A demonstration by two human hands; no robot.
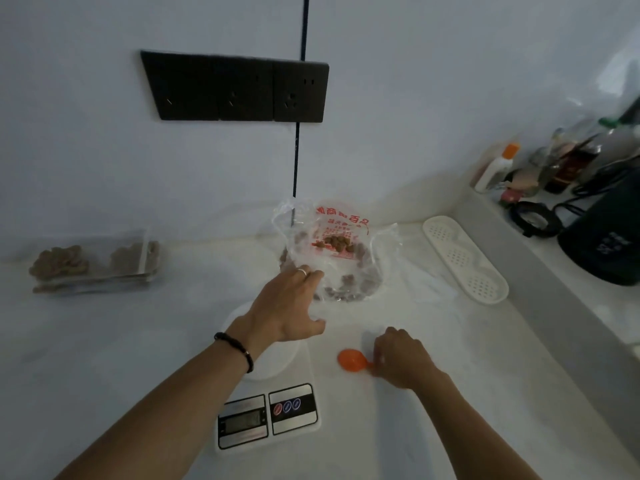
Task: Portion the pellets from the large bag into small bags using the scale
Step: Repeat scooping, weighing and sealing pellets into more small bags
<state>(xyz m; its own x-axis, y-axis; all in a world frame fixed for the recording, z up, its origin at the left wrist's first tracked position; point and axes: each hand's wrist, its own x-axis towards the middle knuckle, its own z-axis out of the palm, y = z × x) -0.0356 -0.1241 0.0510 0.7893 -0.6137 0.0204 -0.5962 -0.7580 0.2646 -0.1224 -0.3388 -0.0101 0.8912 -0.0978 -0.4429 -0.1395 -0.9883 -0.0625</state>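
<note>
Clear plastic large bag (332, 251) of pellets (337, 243), frame centre, being steadied at mouth by left hand (291, 306), fingers extended; orange scoop (349, 359) handle being pinched by right hand (403, 358) for scooping; scale (268, 415) waiting below.

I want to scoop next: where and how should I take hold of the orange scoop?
By its handle, coming from the right: the orange scoop lies flat on the counter, bowl pointing left, handle toward the right hand, whose fingers already cover it.
</note>
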